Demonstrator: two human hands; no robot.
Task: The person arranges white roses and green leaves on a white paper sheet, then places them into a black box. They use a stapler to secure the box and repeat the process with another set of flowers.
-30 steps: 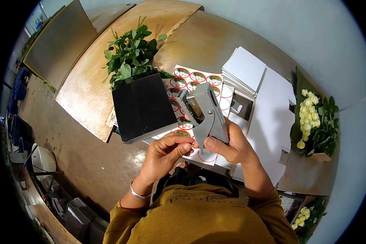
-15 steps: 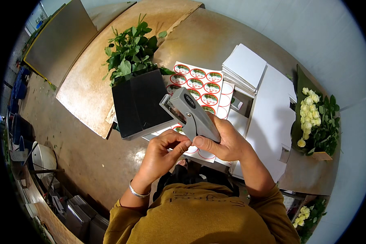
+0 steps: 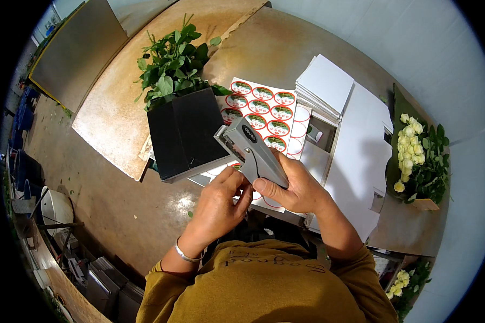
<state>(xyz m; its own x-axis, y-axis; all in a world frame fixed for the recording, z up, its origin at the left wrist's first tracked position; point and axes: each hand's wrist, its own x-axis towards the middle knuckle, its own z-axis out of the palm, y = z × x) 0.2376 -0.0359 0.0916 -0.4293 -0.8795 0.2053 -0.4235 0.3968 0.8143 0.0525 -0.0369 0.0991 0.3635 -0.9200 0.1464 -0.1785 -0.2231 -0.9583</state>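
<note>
A grey plier stapler (image 3: 253,148) rests in my right hand (image 3: 296,185), whose thumb lies along the near side of its handle. The stapler's head points up and to the left, over the sticker sheets. Just below it, my left hand (image 3: 221,202) has its fingertips drawn together close to the stapler's lower arm. Whatever those fingers hold, if anything, is hidden. Under the stapler lie white sheets of oval red-rimmed stickers (image 3: 262,93). A black box (image 3: 186,137) sits directly left of them.
Green leafy stems (image 3: 172,67) lie behind the black box. To the right are a stack of white cards (image 3: 324,86), a large white board (image 3: 358,156) and a wrapped bunch of cream roses (image 3: 409,148). A white bucket (image 3: 56,207) stands at the left.
My left hand has turned, its back now facing up more and its fingertips tucked further under the stapler. The stapler and my right hand have barely shifted.
</note>
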